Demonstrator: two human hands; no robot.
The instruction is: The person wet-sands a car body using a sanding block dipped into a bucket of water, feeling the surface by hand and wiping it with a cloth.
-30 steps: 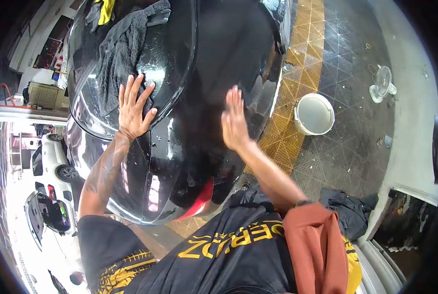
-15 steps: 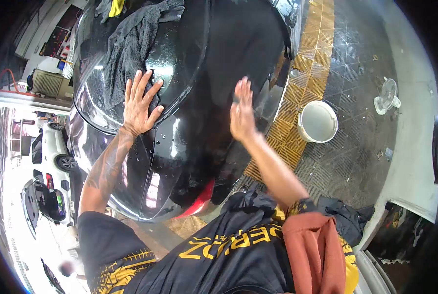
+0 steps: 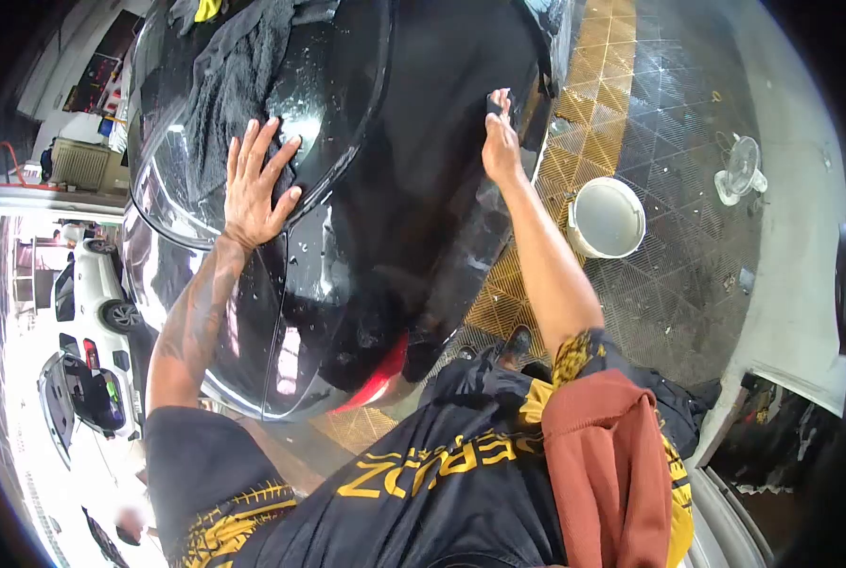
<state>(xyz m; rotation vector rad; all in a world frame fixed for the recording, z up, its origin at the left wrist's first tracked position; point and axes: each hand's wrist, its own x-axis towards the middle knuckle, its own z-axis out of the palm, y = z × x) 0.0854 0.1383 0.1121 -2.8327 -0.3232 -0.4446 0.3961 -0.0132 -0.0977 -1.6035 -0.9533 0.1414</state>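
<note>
Beneath my hands is the glossy black car (image 3: 414, 161), wet with droplets on its rear glass and body. My left hand (image 3: 257, 194) lies flat with fingers spread on the car near the edge of the glass, its fingertips beside a dark grey towel (image 3: 238, 71) draped over the glass. My right hand (image 3: 502, 142) is at the car's side edge, fingers closed on a small black block-like piece (image 3: 493, 107), mostly covered by the fingers. Its exact kind cannot be made out. A red tail light (image 3: 382, 374) shows at the near corner.
To the right, a white bucket (image 3: 608, 218) stands on the yellow and dark grid floor (image 3: 674, 284), with a white fan (image 3: 742, 170) farther right. A reddish-brown cloth (image 3: 603, 454) hangs over my shoulder. White cars (image 3: 92, 284) and a blurred person (image 3: 132, 523) are at left.
My right hand has moved outward and away from me across the black panel to the car's side edge. My left hand stays flat in place; the whole view has shifted slightly.
</note>
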